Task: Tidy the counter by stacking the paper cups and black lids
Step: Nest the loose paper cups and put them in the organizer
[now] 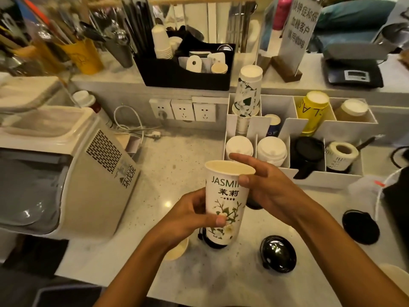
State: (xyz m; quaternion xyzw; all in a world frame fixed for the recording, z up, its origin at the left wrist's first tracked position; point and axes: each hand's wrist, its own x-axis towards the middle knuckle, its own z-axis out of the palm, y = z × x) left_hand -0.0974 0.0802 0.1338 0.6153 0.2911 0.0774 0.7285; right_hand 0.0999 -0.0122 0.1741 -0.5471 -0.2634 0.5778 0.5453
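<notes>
jasmine paper cup [225, 202] is being held upright above the counter [177, 151], in front of the white organizer [327, 178]. it is being gripped low by the left hand [190, 212] and pinched at the rim by the right hand [263, 185]. black lids [278, 253] are lying loose nearer than the organizer; these are judged at risk of being swept off by a forearm.

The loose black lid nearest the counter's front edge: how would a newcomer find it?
Start at the jasmine cup held in both hands, then look right and toward the counter's front edge. The glossy domed black lid lies there alone; the other loose lid, further right, looks flat and matte.
</notes>
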